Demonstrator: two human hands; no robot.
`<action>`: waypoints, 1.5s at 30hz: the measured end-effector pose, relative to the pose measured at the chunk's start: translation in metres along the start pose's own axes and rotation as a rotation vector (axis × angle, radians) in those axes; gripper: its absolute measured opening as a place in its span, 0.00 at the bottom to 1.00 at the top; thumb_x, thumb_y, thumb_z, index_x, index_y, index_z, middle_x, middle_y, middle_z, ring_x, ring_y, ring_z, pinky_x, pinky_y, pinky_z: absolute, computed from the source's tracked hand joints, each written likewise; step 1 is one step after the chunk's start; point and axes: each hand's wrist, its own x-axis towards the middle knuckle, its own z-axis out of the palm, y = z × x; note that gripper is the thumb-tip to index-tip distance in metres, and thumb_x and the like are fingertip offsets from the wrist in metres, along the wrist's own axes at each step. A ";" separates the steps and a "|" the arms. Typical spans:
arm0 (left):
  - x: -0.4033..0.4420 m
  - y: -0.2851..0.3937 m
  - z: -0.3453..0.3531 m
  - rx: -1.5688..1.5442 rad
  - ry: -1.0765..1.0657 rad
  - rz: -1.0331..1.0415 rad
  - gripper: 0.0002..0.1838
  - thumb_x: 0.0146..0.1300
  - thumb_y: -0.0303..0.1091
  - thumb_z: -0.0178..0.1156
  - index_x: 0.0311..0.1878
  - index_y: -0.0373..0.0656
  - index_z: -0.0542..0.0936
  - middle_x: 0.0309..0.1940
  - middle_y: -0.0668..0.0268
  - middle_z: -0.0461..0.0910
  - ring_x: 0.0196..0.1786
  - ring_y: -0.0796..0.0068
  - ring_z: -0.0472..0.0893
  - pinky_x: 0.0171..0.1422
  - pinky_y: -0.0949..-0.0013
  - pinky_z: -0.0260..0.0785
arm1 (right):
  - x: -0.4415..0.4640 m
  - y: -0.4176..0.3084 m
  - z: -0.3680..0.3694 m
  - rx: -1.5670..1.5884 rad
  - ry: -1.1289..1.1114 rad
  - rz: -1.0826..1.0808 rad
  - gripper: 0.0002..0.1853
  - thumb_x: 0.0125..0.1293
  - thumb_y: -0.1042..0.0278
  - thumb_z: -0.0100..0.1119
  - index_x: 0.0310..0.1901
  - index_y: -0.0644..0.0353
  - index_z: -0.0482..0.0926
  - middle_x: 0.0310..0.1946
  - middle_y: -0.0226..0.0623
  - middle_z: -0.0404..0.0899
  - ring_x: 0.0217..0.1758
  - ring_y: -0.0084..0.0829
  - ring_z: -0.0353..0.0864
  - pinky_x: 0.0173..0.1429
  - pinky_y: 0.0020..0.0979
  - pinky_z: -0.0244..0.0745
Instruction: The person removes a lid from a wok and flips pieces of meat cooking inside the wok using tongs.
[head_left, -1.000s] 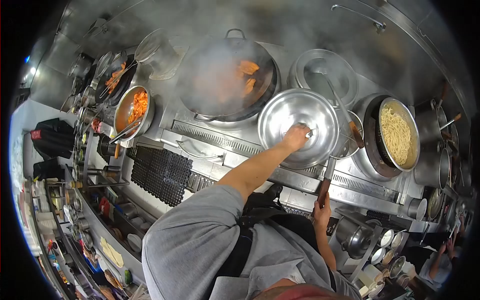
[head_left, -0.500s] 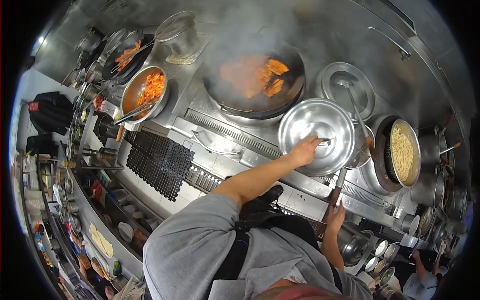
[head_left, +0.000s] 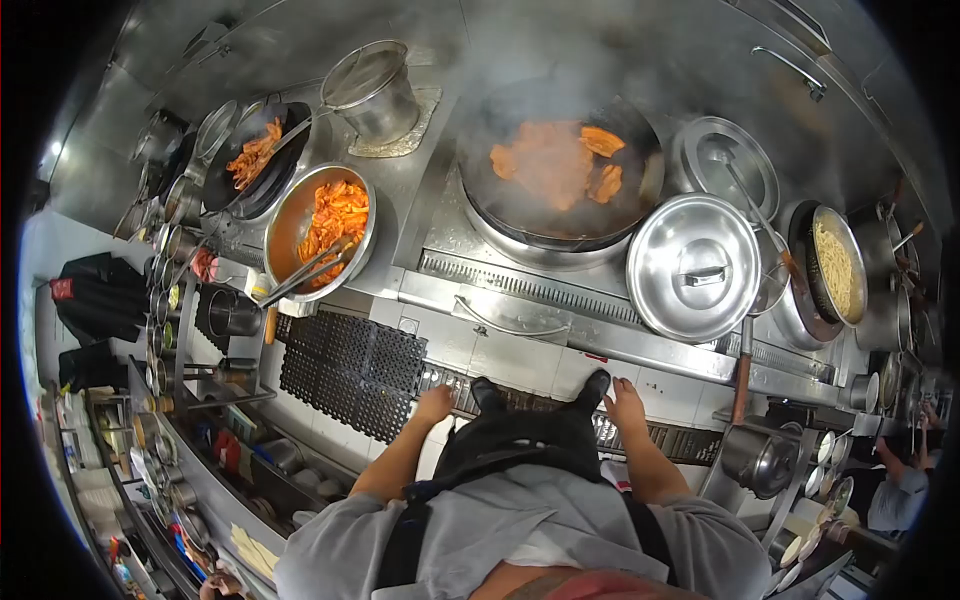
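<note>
My left hand (head_left: 433, 402) hangs low over the floor beside the black mat, holding nothing, its fingers loosely apart. Held low before the stove, my right hand (head_left: 626, 404) is also empty, with its fingers spread. A round metal lid (head_left: 692, 266) lies at the stove's front edge, and a wooden handle (head_left: 742, 375) sticks out past that edge near it. Orange-coated meat (head_left: 545, 165) steams in a large wok (head_left: 640, 205). At the left, tongs (head_left: 310, 272) rest in a metal bowl (head_left: 283, 232) of similar meat (head_left: 340, 213).
Noodles (head_left: 832, 268) fill a pan at the right, beside a lidded pot with a ladle (head_left: 755, 200). A wok with meat (head_left: 254, 156) and a strainer pot (head_left: 385, 110) stand at the left. Another person (head_left: 895, 490) is at the far right. A black mat (head_left: 350, 365) covers some floor.
My left hand has let go of the lid and drawn back to the lower left. My right hand has left the wooden handle. The view has shifted, moving the stove items rightward.
</note>
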 end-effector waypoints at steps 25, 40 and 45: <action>-0.011 -0.077 -0.085 -0.007 -0.004 -0.147 0.13 0.59 0.37 0.59 0.44 0.43 0.83 0.38 0.50 0.83 0.43 0.47 0.83 0.48 0.53 0.76 | 0.067 0.029 0.111 -0.509 -0.369 0.240 0.25 0.65 0.66 0.45 0.63 0.66 0.68 0.65 0.47 0.69 0.71 0.41 0.65 0.70 0.47 0.62; 0.076 -0.101 -0.408 0.382 0.543 -0.097 0.14 0.57 0.39 0.64 0.41 0.40 0.83 0.42 0.54 0.82 0.49 0.56 0.83 0.52 0.55 0.76 | 0.029 -0.133 0.077 -0.197 -0.382 0.035 0.19 0.57 0.65 0.59 0.50 0.64 0.81 0.40 0.55 0.82 0.45 0.53 0.82 0.53 0.45 0.77; 0.092 -0.110 -0.420 0.452 0.221 -0.201 0.20 0.52 0.44 0.66 0.44 0.40 0.83 0.43 0.51 0.83 0.49 0.54 0.83 0.56 0.58 0.76 | 0.086 -0.248 0.053 0.075 -0.197 -0.077 0.20 0.59 0.67 0.62 0.53 0.63 0.80 0.40 0.49 0.84 0.40 0.43 0.85 0.48 0.38 0.79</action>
